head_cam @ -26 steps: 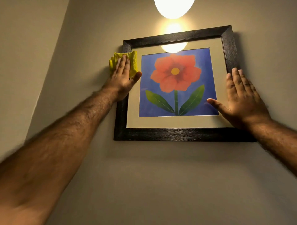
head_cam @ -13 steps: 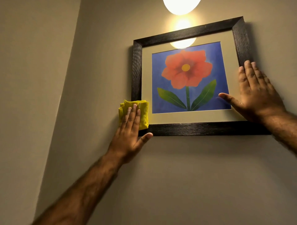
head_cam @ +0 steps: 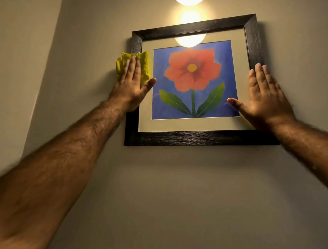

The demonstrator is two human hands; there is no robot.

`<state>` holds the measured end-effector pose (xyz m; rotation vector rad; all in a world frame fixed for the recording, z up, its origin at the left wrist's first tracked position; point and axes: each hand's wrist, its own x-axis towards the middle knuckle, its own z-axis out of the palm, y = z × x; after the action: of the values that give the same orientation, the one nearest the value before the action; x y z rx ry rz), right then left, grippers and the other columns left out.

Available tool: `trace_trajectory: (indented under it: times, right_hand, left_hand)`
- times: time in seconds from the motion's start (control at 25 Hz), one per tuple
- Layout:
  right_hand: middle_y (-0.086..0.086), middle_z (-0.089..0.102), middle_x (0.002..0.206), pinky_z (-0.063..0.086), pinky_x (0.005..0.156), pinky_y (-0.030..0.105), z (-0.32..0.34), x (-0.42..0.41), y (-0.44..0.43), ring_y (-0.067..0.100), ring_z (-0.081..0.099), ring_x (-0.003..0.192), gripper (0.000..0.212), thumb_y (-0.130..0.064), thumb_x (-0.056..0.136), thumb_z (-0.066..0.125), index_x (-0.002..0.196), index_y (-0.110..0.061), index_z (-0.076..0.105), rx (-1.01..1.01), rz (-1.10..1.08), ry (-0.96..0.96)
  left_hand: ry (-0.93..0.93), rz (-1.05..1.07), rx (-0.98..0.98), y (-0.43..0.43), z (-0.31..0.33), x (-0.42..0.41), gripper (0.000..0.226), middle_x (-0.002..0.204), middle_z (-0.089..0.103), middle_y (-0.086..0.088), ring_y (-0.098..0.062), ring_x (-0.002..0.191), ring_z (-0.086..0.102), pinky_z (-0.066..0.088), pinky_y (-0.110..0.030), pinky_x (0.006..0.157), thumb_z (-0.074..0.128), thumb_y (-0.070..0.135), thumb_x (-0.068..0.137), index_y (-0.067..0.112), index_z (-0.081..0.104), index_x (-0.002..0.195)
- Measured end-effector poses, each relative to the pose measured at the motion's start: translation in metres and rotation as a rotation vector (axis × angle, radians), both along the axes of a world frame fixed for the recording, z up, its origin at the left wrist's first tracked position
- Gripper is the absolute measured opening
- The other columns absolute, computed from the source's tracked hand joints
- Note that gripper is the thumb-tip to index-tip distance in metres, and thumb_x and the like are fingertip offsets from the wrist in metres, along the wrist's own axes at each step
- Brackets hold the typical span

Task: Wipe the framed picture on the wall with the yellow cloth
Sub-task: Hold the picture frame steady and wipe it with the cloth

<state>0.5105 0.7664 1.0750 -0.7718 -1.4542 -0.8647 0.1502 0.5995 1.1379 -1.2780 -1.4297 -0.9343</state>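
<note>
A: Where do we have the yellow cloth (head_cam: 144,66) right now?

B: Under our left hand (head_cam: 132,83). That grip is flat, fingers straight and close together, palm pressing the folded cloth against the left side of the framed picture (head_cam: 193,83). Nothing is curled around it; we pin it rather than pinch it. The thumb sticks out to the right, its tip over the blue edge of the print.

A: Which edge does the cloth cover?

B: The upper part of the dark left rail. It spills past the fingertips, a little leftward onto the wall (head_cam: 159,195) and rightward over the cream mat. The top left corner of the frame sits just above the grip, uncovered.

A: And our right hand (head_cam: 264,99)?

B: Open and flat too, holding nothing. It lies on the right side of the picture, fingers pointing up along the inner edge of the right rail, thumb reaching left onto the print's lower corner.

A: How much room do we have?

B: Between the two grips the glass is uncovered, red flower and green leaves in full view. Below our left wrist the rail runs bare to the bottom corner. The bottom rail is bare between our forearms. A lamp (head_cam: 189,1) glows above the top rail, and its reflection shows on the glass.
</note>
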Motion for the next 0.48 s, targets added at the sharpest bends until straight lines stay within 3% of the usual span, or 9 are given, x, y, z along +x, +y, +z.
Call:
trace_trajectory:
  times: [0.28,0.36,0.48]
  right_hand:
    - [0.013,0.000,0.173,0.008,0.130,0.044,-0.001,-0.001,-0.003,0.026,0.001,0.161,0.111,-0.084,0.086,0.022,0.162,-0.005,0.006,-0.012,0.003,-0.001]
    - [0.013,0.000,0.173,0.008,0.130,0.043,-0.001,-0.002,-0.003,0.026,0.001,0.161,0.110,-0.084,0.087,0.023,0.162,-0.006,0.006,-0.012,0.008,-0.002]
    - [0.013,0.001,0.173,0.008,0.130,0.043,-0.002,-0.002,-0.002,0.026,0.002,0.161,0.109,-0.083,0.088,0.024,0.162,-0.006,0.007,-0.003,0.007,0.002]
  left_hand:
    - [0.048,0.004,0.065,-0.004,-0.085,0.002,0.090,0.172,-0.002,-0.005,-0.021,0.159,-0.002,0.002,-0.037,0.129,0.017,0.071,0.094,0.013,0.006,0.162]
    - [0.029,-0.070,0.114,-0.011,-0.083,0.008,0.075,0.170,0.018,-0.010,-0.026,0.158,0.016,0.014,-0.039,0.129,0.028,0.057,0.100,0.009,0.028,0.158]
    - [0.032,-0.138,0.249,-0.033,-0.058,0.011,0.041,0.149,0.057,-0.009,-0.030,0.136,0.054,0.042,-0.038,0.115,0.054,0.030,0.100,0.011,0.066,0.133]
